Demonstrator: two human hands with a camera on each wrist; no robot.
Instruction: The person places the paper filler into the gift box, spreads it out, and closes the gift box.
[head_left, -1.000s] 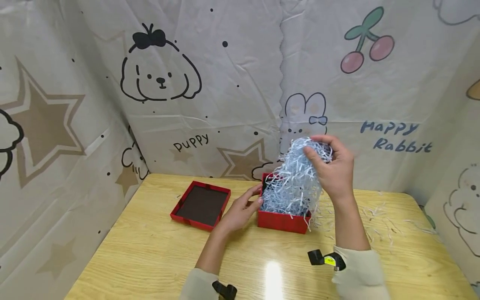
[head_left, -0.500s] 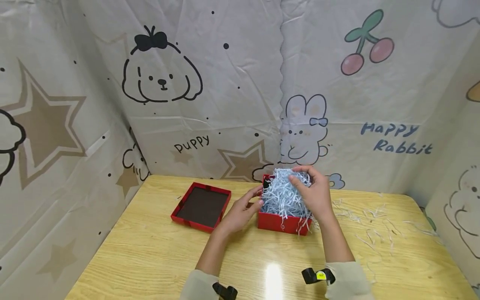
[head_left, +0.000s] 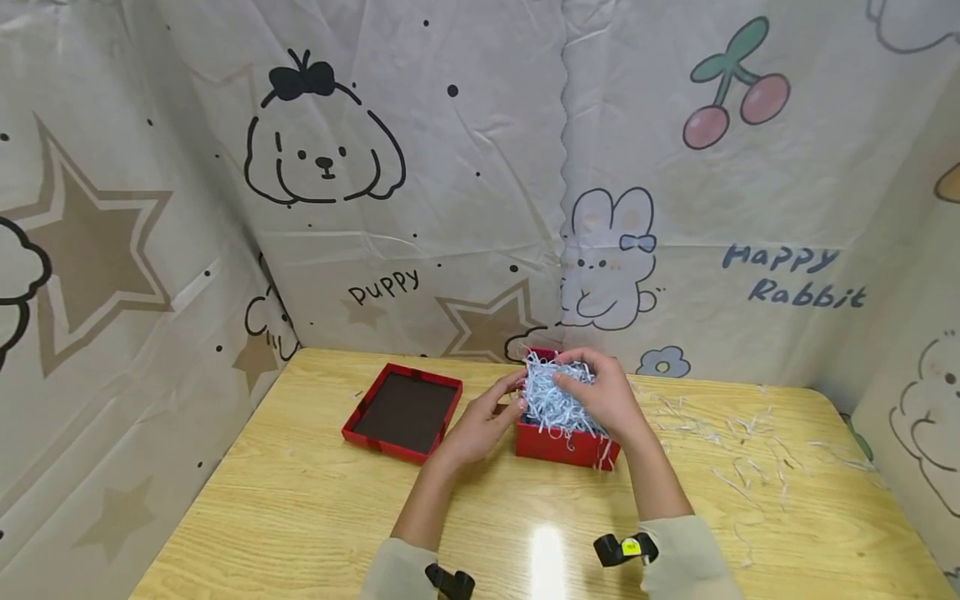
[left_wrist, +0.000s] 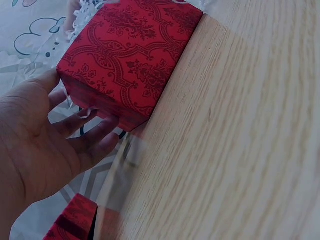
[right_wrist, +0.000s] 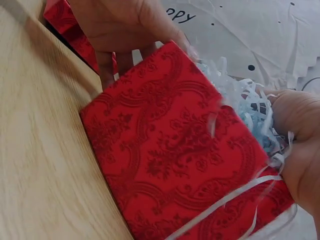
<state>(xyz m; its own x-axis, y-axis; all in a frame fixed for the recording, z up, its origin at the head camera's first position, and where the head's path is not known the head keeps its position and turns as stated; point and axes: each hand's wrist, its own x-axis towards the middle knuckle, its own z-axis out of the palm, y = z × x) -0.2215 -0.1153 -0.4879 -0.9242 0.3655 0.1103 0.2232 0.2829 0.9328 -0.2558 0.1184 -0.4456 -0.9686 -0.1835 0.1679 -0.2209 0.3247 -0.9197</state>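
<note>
A red patterned box (head_left: 564, 447) stands on the wooden table (head_left: 300, 517), stuffed with pale blue shredded paper (head_left: 547, 404). My right hand (head_left: 581, 385) sits on top of the paper, fingers curled round the clump and holding it down inside the box. My left hand (head_left: 504, 402) lies against the box's left wall with straight fingers. The left wrist view shows those fingers (left_wrist: 95, 132) touching the box (left_wrist: 132, 55) at its corner. In the right wrist view the box (right_wrist: 175, 150) fills the frame, with paper (right_wrist: 240, 97) spilling over its edge beside my right hand (right_wrist: 300, 145).
The red lid (head_left: 402, 411) lies upside down to the left of the box, dark inside. Loose paper strips (head_left: 720, 433) are scattered over the table's right side. Printed cloth walls (head_left: 450, 208) close in the table at the back and both sides.
My right hand came down from high above the box, bringing the paper clump into it and pressing it lower. The left hand stayed against the box's side.
</note>
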